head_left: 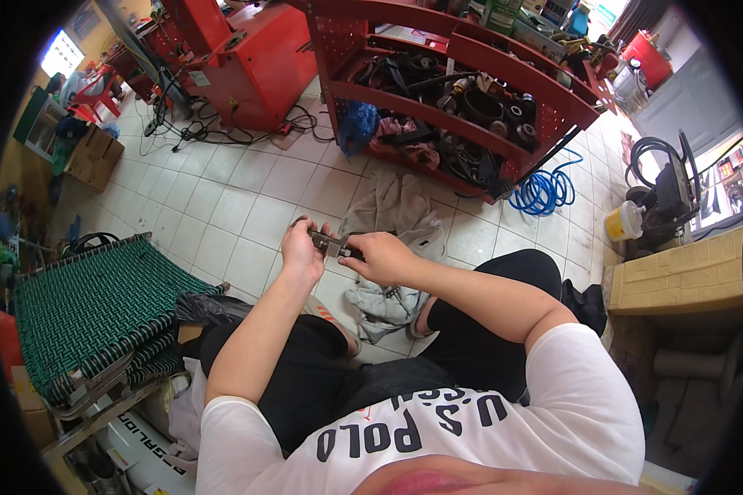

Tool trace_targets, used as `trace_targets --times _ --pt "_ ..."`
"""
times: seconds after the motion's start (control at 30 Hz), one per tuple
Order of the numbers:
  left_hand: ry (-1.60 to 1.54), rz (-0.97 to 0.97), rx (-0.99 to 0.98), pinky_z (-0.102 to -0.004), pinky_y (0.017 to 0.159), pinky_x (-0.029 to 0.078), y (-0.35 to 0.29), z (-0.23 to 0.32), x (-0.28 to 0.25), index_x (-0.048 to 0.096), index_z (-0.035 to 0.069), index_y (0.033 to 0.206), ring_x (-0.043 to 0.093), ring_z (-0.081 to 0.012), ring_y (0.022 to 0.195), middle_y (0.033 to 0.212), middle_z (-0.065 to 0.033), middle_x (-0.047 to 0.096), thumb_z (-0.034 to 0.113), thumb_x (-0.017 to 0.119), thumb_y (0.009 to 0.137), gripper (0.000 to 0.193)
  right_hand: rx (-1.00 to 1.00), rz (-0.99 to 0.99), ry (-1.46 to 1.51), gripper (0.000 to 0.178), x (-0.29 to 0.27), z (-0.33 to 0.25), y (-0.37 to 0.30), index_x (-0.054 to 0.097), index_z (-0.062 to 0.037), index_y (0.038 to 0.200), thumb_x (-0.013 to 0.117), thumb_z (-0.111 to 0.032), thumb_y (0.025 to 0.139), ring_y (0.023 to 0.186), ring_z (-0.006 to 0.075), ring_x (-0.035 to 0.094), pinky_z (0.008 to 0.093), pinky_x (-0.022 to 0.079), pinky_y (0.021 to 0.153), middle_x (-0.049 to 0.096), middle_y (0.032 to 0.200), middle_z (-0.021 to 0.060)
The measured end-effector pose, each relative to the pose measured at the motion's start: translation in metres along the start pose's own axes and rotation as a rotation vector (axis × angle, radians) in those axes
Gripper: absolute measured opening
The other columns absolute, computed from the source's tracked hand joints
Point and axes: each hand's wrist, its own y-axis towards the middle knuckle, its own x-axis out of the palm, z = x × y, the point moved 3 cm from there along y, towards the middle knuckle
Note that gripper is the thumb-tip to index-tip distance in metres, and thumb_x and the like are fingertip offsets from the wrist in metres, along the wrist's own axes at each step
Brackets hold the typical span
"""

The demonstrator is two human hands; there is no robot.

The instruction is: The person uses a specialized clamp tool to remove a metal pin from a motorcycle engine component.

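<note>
In front of my knees, both hands meet on a small dark metal part [332, 245] with a bright steel section; its exact kind is too small to make out. My left hand [303, 252] grips its left end, fingers curled and pointing up. The other end sits in the closed fingers of my right hand [384, 257], which partly hide it. Below the hands, a crumpled grey cloth [396, 206] and a paler rag [378, 312] lie on the tiled floor [235, 214] between my feet.
A red tool cart [462, 136] loaded with dark parts stands ahead, a coiled blue hose [545, 191] beside it. At left is a green woven folding seat [99, 301]; at right, a cardboard box [677, 272] and a yellowish bucket [624, 221]. Cables [198, 132] trail near a red machine [252, 78].
</note>
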Motion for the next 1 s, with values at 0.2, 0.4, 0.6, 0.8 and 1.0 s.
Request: trace_targets --times 0.2,0.4,0.6,0.8,1.0 --pt "-0.005 -0.012 -0.008 -0.0537 0.095 0.058 -0.004 -0.001 0.004 0.051 0.010 0.109 0.063 -0.0248 0.101 0.099 -0.0044 0.053 0.013 0.052 0.103 0.007 0.423 -0.330 0.709 0.044 0.008 0.006 0.001 0.069 0.0004 0.100 0.053 -0.040 0.106 0.060 0.0202 0.069 0.0378 0.055 0.065 0.073 0.078 0.0105" --pt "0.026 0.024 -0.027 -0.0521 0.093 0.058 -0.006 -0.006 0.002 0.051 0.010 0.110 0.063 -0.0245 0.099 0.099 -0.0049 0.053 0.013 0.053 0.102 0.008 0.470 -0.381 0.595 0.048 0.007 0.003 0.000 0.070 0.0015 0.105 0.052 -0.043 0.106 0.063 0.0190 0.070 0.0339 0.054 0.067 0.074 0.081 0.0109" --pt "0.017 0.021 0.000 -0.0511 0.091 0.058 -0.006 -0.007 0.002 0.051 0.010 0.109 0.064 -0.0243 0.096 0.098 -0.0051 0.053 0.013 0.054 0.101 0.009 0.139 -0.103 0.074 0.046 -0.005 0.003 0.001 0.071 0.0005 0.098 0.070 -0.046 0.093 0.076 0.0373 0.070 0.0458 0.054 0.071 0.072 0.081 0.0187" --pt "0.001 0.012 -0.007 -0.0506 0.093 0.059 -0.006 -0.004 0.004 0.051 0.009 0.106 0.064 -0.0236 0.095 0.097 -0.0048 0.052 0.013 0.055 0.101 0.007 0.144 -0.088 0.175 0.045 -0.008 -0.003 -0.002 0.071 0.0012 0.093 0.071 -0.044 0.094 0.075 0.0386 0.069 0.0474 0.054 0.071 0.071 0.077 0.0191" --pt "-0.007 -0.002 -0.014 -0.0496 0.094 0.058 -0.009 -0.003 0.006 0.051 0.009 0.105 0.063 -0.0229 0.095 0.097 -0.0047 0.052 0.013 0.054 0.101 0.007 0.484 -0.362 0.820 0.051 0.008 0.009 -0.002 0.071 -0.0002 0.096 0.051 -0.046 0.107 0.061 0.0203 0.068 0.0351 0.054 0.063 0.072 0.077 0.0092"
